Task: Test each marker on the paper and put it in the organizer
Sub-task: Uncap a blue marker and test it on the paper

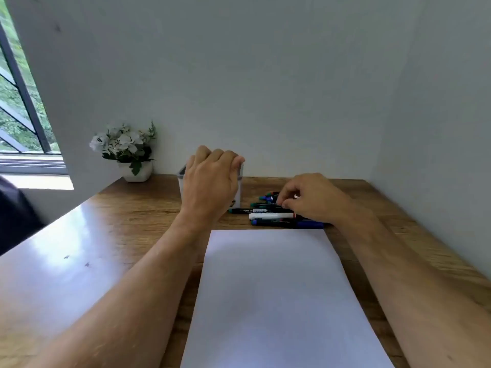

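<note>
A blank white sheet of paper (273, 296) lies on the wooden desk in front of me. Beyond its far edge lies a pile of several markers (268, 211), among them a white one (271, 215) and a dark blue one (287, 223). My right hand (310, 197) reaches into the pile with curled fingers pinching a marker there. A grey organizer cup (240, 189) stands left of the markers. My left hand (210, 181) covers the organizer, its fingers curled over the rim and gripping it. The inside of the organizer is hidden.
A white pot of pale flowers (125, 152) stands at the back left of the desk (138, 216). Walls close in behind and on the right. A window (18, 110) is at the far left, with a dark object (13, 213) at the left edge.
</note>
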Available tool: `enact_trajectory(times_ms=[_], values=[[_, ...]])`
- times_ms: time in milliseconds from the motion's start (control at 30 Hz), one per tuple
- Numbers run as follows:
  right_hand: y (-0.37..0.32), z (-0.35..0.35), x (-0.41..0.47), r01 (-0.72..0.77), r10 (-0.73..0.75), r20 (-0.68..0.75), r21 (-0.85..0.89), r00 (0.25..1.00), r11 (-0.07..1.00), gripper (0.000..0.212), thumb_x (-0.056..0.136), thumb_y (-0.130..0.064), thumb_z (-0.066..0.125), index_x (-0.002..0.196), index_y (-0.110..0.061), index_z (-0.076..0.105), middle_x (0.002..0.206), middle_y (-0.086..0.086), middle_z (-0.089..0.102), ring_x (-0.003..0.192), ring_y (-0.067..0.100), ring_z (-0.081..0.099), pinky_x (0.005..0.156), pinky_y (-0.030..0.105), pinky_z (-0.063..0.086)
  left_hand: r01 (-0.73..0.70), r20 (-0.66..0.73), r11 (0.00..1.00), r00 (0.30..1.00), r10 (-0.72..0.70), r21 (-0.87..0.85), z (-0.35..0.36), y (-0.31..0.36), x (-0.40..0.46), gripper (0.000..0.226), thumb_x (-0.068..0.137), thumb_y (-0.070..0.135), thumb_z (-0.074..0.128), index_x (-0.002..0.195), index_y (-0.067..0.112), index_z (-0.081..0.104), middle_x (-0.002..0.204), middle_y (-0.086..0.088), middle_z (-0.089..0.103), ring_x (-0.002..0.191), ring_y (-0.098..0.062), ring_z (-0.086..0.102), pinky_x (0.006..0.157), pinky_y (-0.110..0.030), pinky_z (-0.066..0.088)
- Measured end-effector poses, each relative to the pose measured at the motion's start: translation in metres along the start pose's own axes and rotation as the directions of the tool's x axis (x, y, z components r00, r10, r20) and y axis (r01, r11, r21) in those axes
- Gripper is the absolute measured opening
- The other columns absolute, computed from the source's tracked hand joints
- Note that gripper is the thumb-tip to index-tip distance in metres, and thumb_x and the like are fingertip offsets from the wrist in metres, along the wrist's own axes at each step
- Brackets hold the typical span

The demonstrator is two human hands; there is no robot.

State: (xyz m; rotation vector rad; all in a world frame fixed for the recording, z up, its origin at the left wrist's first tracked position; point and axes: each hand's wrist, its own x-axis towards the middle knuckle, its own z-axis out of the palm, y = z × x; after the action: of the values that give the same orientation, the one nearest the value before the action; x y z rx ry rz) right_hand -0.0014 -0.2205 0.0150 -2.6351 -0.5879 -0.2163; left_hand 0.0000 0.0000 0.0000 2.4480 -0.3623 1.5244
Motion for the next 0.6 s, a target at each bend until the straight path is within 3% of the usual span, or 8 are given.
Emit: enact_trajectory(times_ms=[67, 200, 400, 600], values=[[-0.001, -0.001, 0.0, 0.007, -0.007, 0.004, -0.05, 1.0, 0.999, 0.012, 0.09, -0.02, 0.067, 0.094, -0.026, 0.078, 0.089, -0.014, 0.065, 0.079, 0.0, 0.057, 0.057, 0.01, 0.037, -0.004, 0.002, 1.0, 1.0, 0.004, -0.003, 0.001, 0.002, -0.002, 0.039, 0.104, 0.037, 0.039, 0.092, 0.017, 0.07, 0.082, 0.002, 0.069, 0.084, -0.021, 0.051, 0.073, -0.037, 0.041], [-0.004, 0.005, -0.003, -0.01, 0.013, 0.03, -0.097, 0.999, 0.995, 0.009, 0.084, -0.025, 0.071, 0.087, -0.027, 0.08, 0.085, -0.012, 0.071, 0.08, 0.009, 0.065, 0.07, 0.029, 0.056, -0.006, 0.057, 0.999, 0.998, 0.009, -0.039, 0.006, 0.009, -0.004, 0.043, 0.102, 0.04, 0.04, 0.087, 0.017, 0.072, 0.078, 0.002, 0.068, 0.081, -0.018, 0.048, 0.073, -0.033, 0.037], [-0.001, 0.012, -0.001, -0.011, 0.021, 0.071, -0.142, 0.997, 0.99, 0.003, 0.08, -0.03, 0.078, 0.083, -0.028, 0.078, 0.084, -0.016, 0.067, 0.083, 0.001, 0.06, 0.068, 0.022, 0.046, -0.058, 0.109, 0.998, 0.992, 0.059, -0.011, 0.006, 0.014, -0.006, 0.035, 0.098, 0.04, 0.051, 0.087, 0.02, 0.077, 0.077, 0.005, 0.071, 0.08, -0.014, 0.05, 0.07, -0.023, 0.034], [-0.003, 0.014, -0.002, -0.018, 0.028, 0.066, -0.152, 0.997, 0.988, 0.007, 0.081, -0.028, 0.078, 0.088, -0.026, 0.079, 0.081, -0.018, 0.061, 0.078, 0.0, 0.055, 0.06, 0.015, 0.04, 0.012, 0.174, 0.999, 0.985, -0.006, -0.032, 0.006, 0.014, -0.01, 0.038, 0.097, 0.04, 0.049, 0.08, 0.018, 0.074, 0.074, 0.003, 0.068, 0.082, -0.011, 0.046, 0.069, -0.023, 0.037]])
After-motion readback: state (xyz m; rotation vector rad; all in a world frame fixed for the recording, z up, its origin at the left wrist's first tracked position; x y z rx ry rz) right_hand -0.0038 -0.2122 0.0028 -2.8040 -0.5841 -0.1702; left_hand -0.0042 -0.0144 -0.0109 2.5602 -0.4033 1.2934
